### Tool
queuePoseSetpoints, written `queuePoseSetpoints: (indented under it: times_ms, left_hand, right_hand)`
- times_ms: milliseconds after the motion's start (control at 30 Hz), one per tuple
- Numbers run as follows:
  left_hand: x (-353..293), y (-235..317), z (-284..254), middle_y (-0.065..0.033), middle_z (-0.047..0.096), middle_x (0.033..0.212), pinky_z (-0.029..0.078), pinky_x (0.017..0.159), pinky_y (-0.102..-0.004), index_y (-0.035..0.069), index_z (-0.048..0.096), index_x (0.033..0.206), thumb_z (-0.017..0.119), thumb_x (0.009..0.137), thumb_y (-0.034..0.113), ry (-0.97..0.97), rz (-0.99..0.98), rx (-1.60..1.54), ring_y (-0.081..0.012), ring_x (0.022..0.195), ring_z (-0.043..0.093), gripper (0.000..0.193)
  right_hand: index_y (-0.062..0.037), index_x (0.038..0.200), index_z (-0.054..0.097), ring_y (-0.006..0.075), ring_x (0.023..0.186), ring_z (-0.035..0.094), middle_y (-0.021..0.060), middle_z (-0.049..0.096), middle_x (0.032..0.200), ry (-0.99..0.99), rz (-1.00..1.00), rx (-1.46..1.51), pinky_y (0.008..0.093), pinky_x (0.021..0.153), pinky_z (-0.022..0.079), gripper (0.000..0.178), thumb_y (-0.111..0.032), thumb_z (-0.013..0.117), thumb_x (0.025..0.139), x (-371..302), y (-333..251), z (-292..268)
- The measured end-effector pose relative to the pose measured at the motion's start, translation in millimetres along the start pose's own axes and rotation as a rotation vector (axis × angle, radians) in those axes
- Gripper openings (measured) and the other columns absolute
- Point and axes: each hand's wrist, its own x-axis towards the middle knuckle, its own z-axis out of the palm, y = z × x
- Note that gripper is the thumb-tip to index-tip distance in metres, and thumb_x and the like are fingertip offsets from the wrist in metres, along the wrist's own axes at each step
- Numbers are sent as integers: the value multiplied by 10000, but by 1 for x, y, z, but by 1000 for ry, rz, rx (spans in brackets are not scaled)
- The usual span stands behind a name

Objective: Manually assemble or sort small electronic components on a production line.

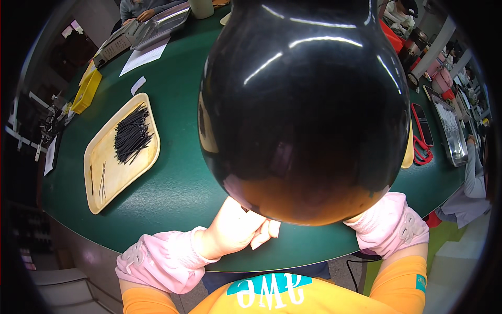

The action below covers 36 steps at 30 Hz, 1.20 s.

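A glossy black lamp shade [306, 120] fills the middle of the view and covers much of what lies under it. My left hand [240, 227] is brightly lit at the shade's lower left edge. Its visible fingers are curled in, while the thumb side goes under the shade; anything they hold is hidden. Of my right hand [356, 217] only a bit near the wrist shows below the shade, so its fingers cannot be seen. Pink sleeve covers are on both forearms. To the left, a cream tray [125, 175] carries a pile of thin black sticks [132, 135] and several loose ones.
The green table [183, 199] reaches around me. Beyond the tray are a yellow bin [87, 91], a paper sheet [145, 56] and a metal tray [161, 26], with another person's hands [144, 17] nearby. At right lie a red-cased phone [422, 124] and a long metal tray [447, 128].
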Motion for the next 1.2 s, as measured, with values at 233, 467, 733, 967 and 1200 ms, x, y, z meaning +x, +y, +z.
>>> queuePoseSetpoints:
  times_ms: [233, 467, 733, 967, 1200]
  left_hand:
    - [1, 2, 4, -92, 547, 645, 347, 365, -179, -13, 474, 932, 376, 915, 166, 34, -99, 32, -78, 368, 434, 204]
    - [1, -7, -4, -75, 551, 607, 347, 367, -180, -2, 502, 916, 381, 922, 191, -99, -100, 9, -68, 360, 419, 228]
    - [7, 2, 5, 8, 446, 573, 267, 424, -182, 12, 506, 763, 453, 853, 97, 37, -99, 128, -39, 442, 345, 135]
    - [3, -5, -3, 16, 453, 585, 240, 389, -175, 36, 514, 803, 458, 818, 40, 33, -6, 1, -23, 437, 349, 58]
    - [4, -1, 1, 9, 460, 574, 263, 387, -179, 38, 522, 829, 450, 837, 55, 77, -101, -106, -33, 425, 364, 74]
  right_hand:
    - [32, 1014, 510, 133, 734, 527, 73, 569, 857, 2, 16, 25, 251, 647, 426, 276, 60, 501, 740, -2, 2, -1]
    - [29, 1012, 510, 129, 716, 523, 71, 567, 843, -8, 29, 42, 248, 629, 424, 278, 63, 501, 736, -1, 3, 0]
    - [26, 1010, 509, 124, 696, 519, 67, 564, 826, 3, 47, 82, 244, 609, 422, 281, 66, 502, 732, -4, 6, -3]
    - [23, 1009, 509, 119, 679, 515, 65, 562, 812, -4, 73, 115, 241, 592, 420, 284, 68, 502, 729, -7, 8, -6]
    - [20, 1007, 509, 115, 661, 511, 62, 559, 798, -19, 106, 143, 237, 575, 418, 287, 71, 503, 725, -7, 12, -8]
